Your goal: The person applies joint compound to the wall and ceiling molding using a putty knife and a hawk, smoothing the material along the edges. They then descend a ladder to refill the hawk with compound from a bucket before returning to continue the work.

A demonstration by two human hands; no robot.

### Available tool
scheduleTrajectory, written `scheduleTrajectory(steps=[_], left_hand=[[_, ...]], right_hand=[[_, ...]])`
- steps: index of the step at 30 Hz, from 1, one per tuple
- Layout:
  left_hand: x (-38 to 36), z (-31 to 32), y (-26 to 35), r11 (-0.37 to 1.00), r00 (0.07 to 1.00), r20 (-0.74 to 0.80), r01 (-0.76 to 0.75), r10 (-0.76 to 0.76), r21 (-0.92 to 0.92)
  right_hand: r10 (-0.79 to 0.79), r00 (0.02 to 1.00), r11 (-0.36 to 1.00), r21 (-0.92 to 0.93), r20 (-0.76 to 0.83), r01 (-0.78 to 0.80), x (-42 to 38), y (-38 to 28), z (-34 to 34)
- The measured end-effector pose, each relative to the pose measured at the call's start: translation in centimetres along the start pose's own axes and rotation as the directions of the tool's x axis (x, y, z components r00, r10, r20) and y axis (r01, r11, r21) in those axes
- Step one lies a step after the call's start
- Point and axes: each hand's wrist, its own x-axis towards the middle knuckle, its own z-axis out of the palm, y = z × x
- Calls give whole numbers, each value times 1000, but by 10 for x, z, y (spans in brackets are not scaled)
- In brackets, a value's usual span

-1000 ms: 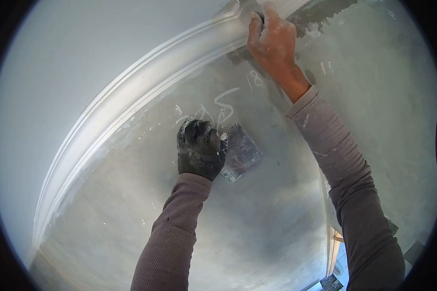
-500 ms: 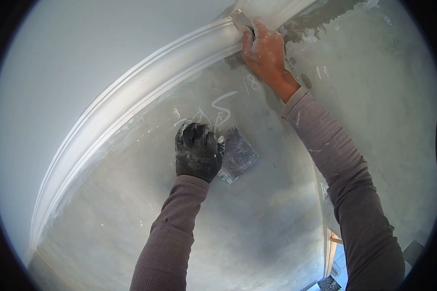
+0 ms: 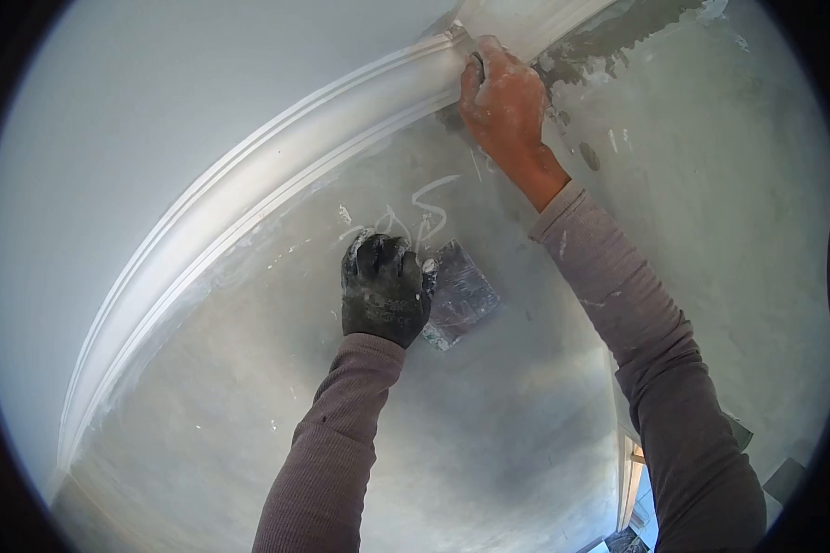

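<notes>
My right hand [image 3: 507, 100], bare and dusted white, is closed around a small putty knife [image 3: 465, 42]. Its blade lies against the white cornice [image 3: 290, 152] at the corner where two lengths meet; my fingers partly hide the tool. Lower down, a black glove covers my left hand [image 3: 385, 288], which is closed on a wide scraper with a smeared, dark square blade [image 3: 468, 288]. That blade sticks out to the right in front of the grey plastered wall [image 3: 433, 415]. The scraper's handle is hidden in the glove.
The pale ceiling [image 3: 129, 138] meets the cornice on the left. A damp grey patch [image 3: 609, 41] runs along the wall beneath the right cornice length. Handwritten chalk marks [image 3: 431, 203] show on the wall. At lower right is a bright opening with a wooden frame [image 3: 632, 479].
My right hand has turned slightly at the corner, and the small blade shows narrower. The left hand with the scraper sits slightly further right in the view, which has shifted a little.
</notes>
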Motion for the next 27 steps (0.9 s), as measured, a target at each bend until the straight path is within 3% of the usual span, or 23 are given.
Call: scheduleTrajectory(steps=[2,6,12,14,18,20,24,27], left_hand=[[1,-2,1,1000,1000,12,7,-7,9],[-1,5,-2,1000,999,-46,-6,5,-23],[0,1,0,1000,1000,-18,-4,4,-15],[0,2,0,1000,999,-32,1,-2,-28],[-1,4,-1,1000,999,-46,-5,3,-31],[-1,4,-1,999,998,-69,-10,7,-43],[-1,6,-1,999,997,-81,-10,7,-36],[-1,7,-1,1000,996,-85,-6,5,-17]], right_hand=[[-17,991,1000,16,-130,19,-2,-7,4],[10,983,1000,1,-186,-10,-5,-22,8],[17,996,999,-40,-84,-20,-12,-45,3],[49,997,996,66,65,-53,-17,-63,0],[57,996,993,100,61,-63,-13,-59,2],[46,998,972,235,-54,-32,-6,-40,1],[23,997,983,181,-75,-9,10,2,1],[115,993,985,134,-11,-113,13,9,-3]])
